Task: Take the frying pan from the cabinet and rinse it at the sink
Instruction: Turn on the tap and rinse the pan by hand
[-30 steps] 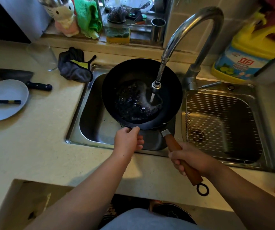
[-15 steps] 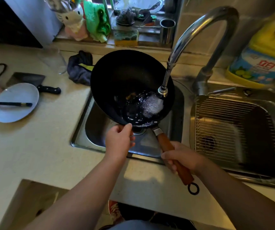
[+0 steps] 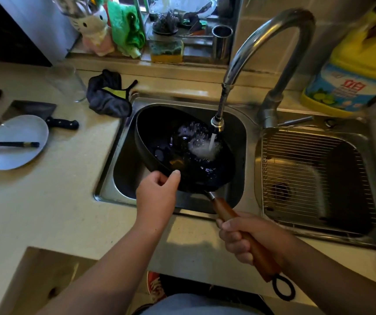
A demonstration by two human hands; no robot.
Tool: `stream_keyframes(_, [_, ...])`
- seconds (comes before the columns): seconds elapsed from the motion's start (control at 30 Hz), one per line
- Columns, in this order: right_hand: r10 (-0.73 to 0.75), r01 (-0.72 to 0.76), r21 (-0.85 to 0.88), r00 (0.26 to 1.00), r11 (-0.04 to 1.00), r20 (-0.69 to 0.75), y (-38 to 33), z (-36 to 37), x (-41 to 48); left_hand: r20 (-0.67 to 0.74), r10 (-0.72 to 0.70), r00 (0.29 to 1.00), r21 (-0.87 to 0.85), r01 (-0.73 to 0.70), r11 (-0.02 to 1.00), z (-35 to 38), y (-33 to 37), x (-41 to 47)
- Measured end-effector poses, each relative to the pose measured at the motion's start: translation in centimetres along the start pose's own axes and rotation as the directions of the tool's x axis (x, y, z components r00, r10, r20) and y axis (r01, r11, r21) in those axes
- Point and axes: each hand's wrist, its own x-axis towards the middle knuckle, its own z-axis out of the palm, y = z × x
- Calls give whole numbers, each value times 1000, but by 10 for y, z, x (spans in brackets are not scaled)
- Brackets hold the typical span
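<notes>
The black frying pan (image 3: 159,135) sits low in the left basin of the steel sink (image 3: 123,178), tilted down to the right. Water runs from the faucet (image 3: 250,46) through its spring nozzle into the pan and foams white on the pan's right side. My right hand (image 3: 248,235) is closed around the pan's wooden handle (image 3: 225,209), which ends in a black loop. My left hand (image 3: 157,196) pinches the pan's near rim with thumb and fingers.
A wire rack lies over the right basin (image 3: 314,178). A yellow detergent jug (image 3: 352,76) stands at the back right. On the counter to the left are a white plate (image 3: 12,142) with chopsticks, a cleaver (image 3: 37,112), a glass (image 3: 66,83) and a dark cloth (image 3: 107,96).
The pan went from raised and tipped toward me to lower in the basin, tilted to the right. Both hands kept their hold. Water keeps running into it.
</notes>
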Motion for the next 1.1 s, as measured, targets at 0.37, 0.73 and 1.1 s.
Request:
stream_keyframes(0.37, [50, -101, -103, 910, 990, -412, -10, 51, -11, 237, -384, 892, -130, 421, 898, 16, -33, 9])
stream_keyframes(0.73, [14, -257, -298, 778, 919, -628, -54, 77, 23, 485, -619, 617, -6, 711, 703, 26, -40, 25])
stream_keyframes(1.1, [-7, -551, -538, 695, 638, -719, -105, 82, 51, 624, -494, 605, -57, 666, 743, 15, -23, 21])
